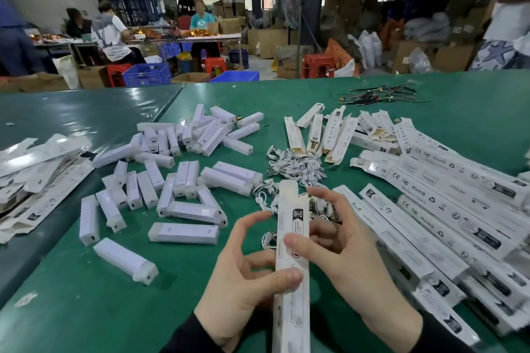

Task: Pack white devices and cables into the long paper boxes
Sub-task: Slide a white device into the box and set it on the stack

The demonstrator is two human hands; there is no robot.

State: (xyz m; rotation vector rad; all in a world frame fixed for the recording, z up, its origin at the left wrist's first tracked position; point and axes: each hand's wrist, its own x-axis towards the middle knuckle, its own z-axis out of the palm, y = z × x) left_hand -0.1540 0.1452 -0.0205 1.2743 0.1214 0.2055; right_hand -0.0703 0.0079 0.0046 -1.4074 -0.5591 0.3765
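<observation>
At lower centre, 1 long paper box [293, 241] stands lengthwise between both hands; the left hand [243, 272] pinches it, the right hand [341, 241] curls its grip round it. White devices [172, 169] lie left, cables [298, 166] above, on the green counter [86, 295].

Even, bright overhead light; glare streaks on the green desk [114, 112]. Background dim and soft. Wide-angle bending and blur at edges.
</observation>
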